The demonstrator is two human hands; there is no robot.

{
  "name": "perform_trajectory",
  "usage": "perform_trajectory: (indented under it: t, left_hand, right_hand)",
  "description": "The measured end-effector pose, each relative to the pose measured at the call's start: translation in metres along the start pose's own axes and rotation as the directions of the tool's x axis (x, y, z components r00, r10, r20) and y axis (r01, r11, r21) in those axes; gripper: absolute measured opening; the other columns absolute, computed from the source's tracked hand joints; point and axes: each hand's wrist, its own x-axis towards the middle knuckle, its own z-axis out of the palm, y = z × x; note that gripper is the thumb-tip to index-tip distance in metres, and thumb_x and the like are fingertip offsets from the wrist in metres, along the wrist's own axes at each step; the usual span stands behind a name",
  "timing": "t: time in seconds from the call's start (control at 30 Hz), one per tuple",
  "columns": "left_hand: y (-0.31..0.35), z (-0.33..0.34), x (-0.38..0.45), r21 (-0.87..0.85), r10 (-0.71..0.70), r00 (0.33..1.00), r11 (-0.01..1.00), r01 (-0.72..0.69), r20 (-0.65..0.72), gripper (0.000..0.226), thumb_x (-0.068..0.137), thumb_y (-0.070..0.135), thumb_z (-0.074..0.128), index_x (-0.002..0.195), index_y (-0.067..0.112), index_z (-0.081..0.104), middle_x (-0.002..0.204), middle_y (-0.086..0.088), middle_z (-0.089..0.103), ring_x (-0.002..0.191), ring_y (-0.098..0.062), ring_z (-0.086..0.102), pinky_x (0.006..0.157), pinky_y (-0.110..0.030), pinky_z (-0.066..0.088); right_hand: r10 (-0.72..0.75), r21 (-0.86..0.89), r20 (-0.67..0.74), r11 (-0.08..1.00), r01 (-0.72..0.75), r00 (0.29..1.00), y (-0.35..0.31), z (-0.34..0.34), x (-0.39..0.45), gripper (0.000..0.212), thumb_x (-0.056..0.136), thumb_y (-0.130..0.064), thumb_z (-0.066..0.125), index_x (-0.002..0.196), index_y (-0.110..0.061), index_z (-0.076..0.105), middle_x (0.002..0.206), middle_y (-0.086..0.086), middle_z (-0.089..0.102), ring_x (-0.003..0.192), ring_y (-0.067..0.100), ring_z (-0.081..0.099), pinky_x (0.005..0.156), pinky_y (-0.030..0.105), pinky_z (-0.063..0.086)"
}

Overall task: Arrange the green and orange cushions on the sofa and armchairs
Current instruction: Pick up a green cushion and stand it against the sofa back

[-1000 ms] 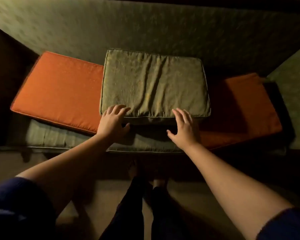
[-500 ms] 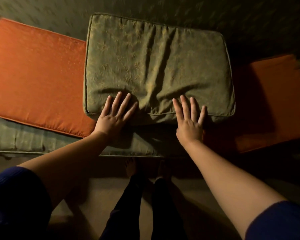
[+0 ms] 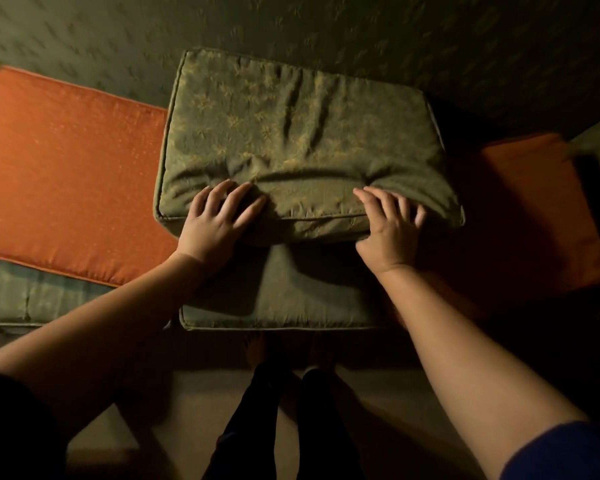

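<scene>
A thick green patterned cushion (image 3: 298, 140) lies on top of the sofa seat, in the middle. My left hand (image 3: 215, 220) grips its front edge on the left, fingers curled into the fabric. My right hand (image 3: 388, 223) grips the same edge on the right, and the fabric bunches between the two hands. An orange cushion (image 3: 63, 174) lies flat to the left. A second orange cushion (image 3: 541, 216) lies to the right, partly in shadow. The green cushion overlaps both.
The green sofa seat cushion (image 3: 291, 299) shows below the hands, and the green patterned backrest (image 3: 361, 36) rises behind. My legs and bare feet (image 3: 284, 348) stand on the floor right at the sofa's front edge.
My hands went from resting flat on the green cushion to curling over its front edge and gripping it. The fabric now bunches up, and the view has moved closer.
</scene>
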Motion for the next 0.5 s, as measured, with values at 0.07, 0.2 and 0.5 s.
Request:
perform_trajectory:
  t: [0.07, 0.2, 0.5]
  left_hand:
    - [-0.01, -0.033, 0.008, -0.027, 0.031, 0.998, 0.999, -0.033, -0.062, 0.067, 0.082, 0.026, 0.061, 0.146, 0.02, 0.046, 0.147, -0.012, 0.048, 0.129, -0.039, 0.046, 0.099, -0.05, 0.036]
    - [-0.036, -0.111, 0.043, -0.152, 0.018, 0.998, 0.988, -0.028, -0.067, 0.057, 0.074, 0.026, 0.069, 0.13, 0.021, 0.058, 0.122, -0.006, 0.064, 0.104, -0.033, 0.061, 0.085, -0.042, 0.041]
    - [-0.098, -0.174, 0.184, -0.216, -0.129, 0.992, 0.968, 0.126, 0.002, 0.067, 0.074, 0.051, 0.056, 0.135, 0.026, 0.05, 0.128, -0.01, 0.059, 0.119, -0.038, 0.053, 0.106, -0.05, 0.035]
  right_hand:
    - [0.011, 0.036, -0.016, 0.999, -0.01, 1.0, 0.0, -0.03, 0.009, 0.078, 0.058, -0.012, 0.065, 0.132, -0.036, 0.061, 0.132, -0.013, 0.06, 0.12, 0.022, 0.052, 0.098, 0.046, 0.032]
    - [0.016, 0.155, -0.079, 0.988, -0.004, 0.997, 0.008, -0.093, 0.043, 0.056, 0.06, -0.015, 0.066, 0.112, -0.032, 0.072, 0.113, -0.009, 0.07, 0.103, 0.027, 0.061, 0.088, 0.044, 0.04]
    - [0.073, 0.196, -0.208, 0.98, -0.031, 0.975, 0.028, -0.133, 0.193, 0.044, 0.086, -0.014, 0.059, 0.126, -0.031, 0.066, 0.124, -0.005, 0.066, 0.116, 0.024, 0.059, 0.104, 0.042, 0.041]
